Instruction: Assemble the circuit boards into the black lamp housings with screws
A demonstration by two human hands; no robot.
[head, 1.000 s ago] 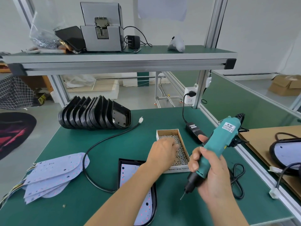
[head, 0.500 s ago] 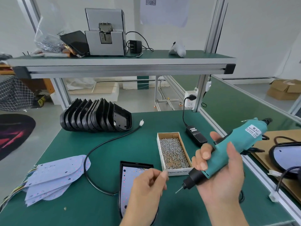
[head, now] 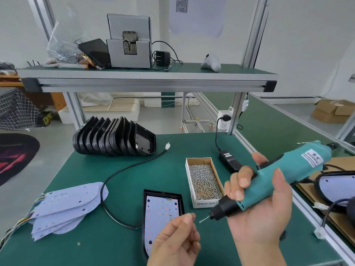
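Left hand (head: 176, 240) nearer screwdriver (head: 272, 181) tip — narrow gap

A grey machine (head: 129, 42) sits on the upper shelf (head: 148, 77). A phone (head: 95, 51) leans beside it. A cardboard box (head: 333, 111) lies on the floor.

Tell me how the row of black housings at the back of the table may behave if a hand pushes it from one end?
The housings stand on edge and lean on each other, so a push would probably topple several like dominoes. They look like thin moulded shells, likely light and stiff. On the smooth green table they may also slide.
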